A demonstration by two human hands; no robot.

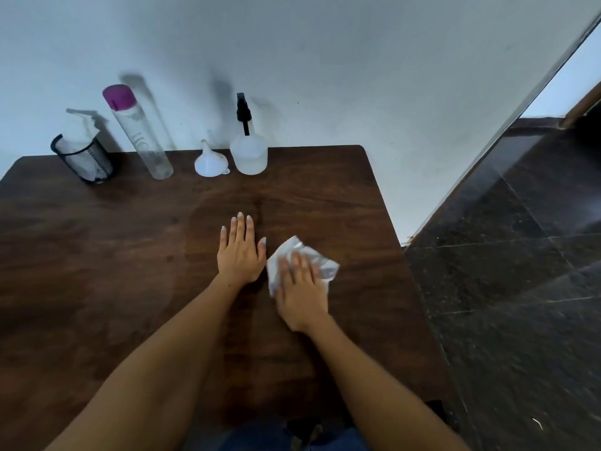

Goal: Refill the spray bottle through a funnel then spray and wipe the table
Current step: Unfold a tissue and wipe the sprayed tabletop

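My right hand [302, 288] presses flat on tissue [322, 262]; my left hand [241, 252], at its 9 o'clock, lies flat, released, on table [97, 255].

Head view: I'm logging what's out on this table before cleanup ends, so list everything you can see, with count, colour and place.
table: one, dark brown wood, fills the lower frame against the wall
spray bottle: one, clear with black sprayer, upright at the table's back edge
funnel: one, white, wide end down, just left of the spray bottle
water bottle: one, clear with purple cap, upright, left of the funnel
mesh cup: one, black, back left corner, holds white tissues
tissue: one, white, crumpled, under the right hand
floor: dark tiles, to the right
left hand: flat on the table, fingers straight
right hand: presses the tissue onto the table
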